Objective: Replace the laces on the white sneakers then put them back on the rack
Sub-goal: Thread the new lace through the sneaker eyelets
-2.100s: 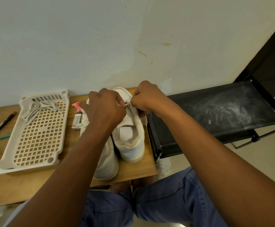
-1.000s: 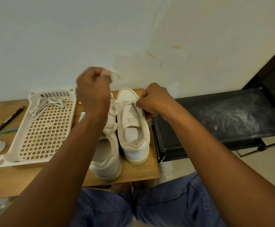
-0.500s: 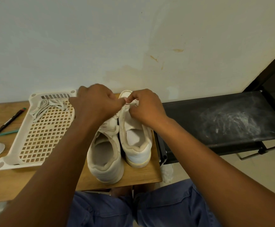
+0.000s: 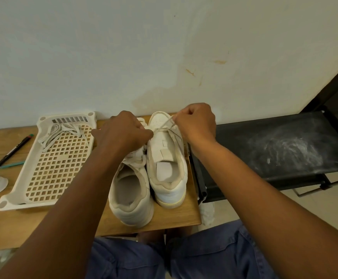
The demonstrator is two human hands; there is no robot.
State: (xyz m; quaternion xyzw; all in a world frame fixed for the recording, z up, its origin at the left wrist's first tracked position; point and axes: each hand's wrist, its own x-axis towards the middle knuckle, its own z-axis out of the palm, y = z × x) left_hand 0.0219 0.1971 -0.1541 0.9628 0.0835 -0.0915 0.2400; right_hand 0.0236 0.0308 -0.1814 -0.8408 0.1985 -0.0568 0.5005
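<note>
The white sneakers stand side by side on the right end of the wooden desk, heels toward the person and toes toward the wall: the left sneaker sits a little nearer the desk's front edge, and the right sneaker sits just beside it, further back, next to the desk's right edge. A pale lace runs across the front eyelets of the right sneaker, and one strand rises at a slant from there up to the right hand. That hand is curled into a loose fist above the toe, knuckles up, pinching the strand at its fingertips, with the forearm reaching in from the lower right. The left hand hangs over the front of the left sneaker, back of the hand upward, fingers curled down and pointing right toward the lace at the right sneaker's eyelets; its grip is hidden under the knuckles, so I cannot tell whether it holds the lace. Both forearms stretch forward over blue-clad knees. To the left lies a cream perforated tray with a bundle of loose laces at its far end. The black rack, dusted white, stands right of the desk.
</note>
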